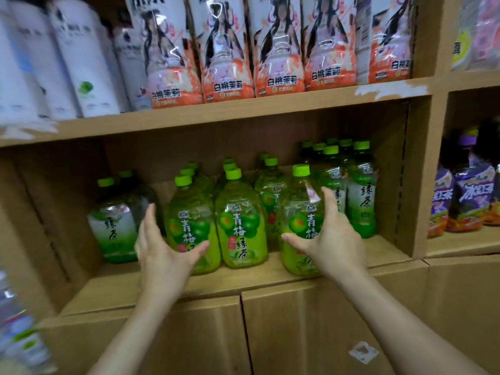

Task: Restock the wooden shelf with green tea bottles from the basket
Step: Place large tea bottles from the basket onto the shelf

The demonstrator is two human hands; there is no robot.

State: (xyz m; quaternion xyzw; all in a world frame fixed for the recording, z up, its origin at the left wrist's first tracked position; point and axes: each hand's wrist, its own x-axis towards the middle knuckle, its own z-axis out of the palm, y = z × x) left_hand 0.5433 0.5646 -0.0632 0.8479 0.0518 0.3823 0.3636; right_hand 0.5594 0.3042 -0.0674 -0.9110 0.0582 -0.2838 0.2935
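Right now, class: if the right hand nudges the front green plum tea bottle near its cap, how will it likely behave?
The front bottle looks full, so probably heavy and steady for its size. It is tall with a narrow neck, so a push near the cap may tip it. The right hand meets glossy plastic, likely a bit slippery.

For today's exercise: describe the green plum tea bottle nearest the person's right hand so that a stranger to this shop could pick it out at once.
Find the middle wooden shelf, below the row of peach-coloured bottles. Three yellow-green plum tea bottles stand along its front edge. Take the rightmost bottle, beside the open right hand: it stands apart from the other two and nearest the shelf's edge.
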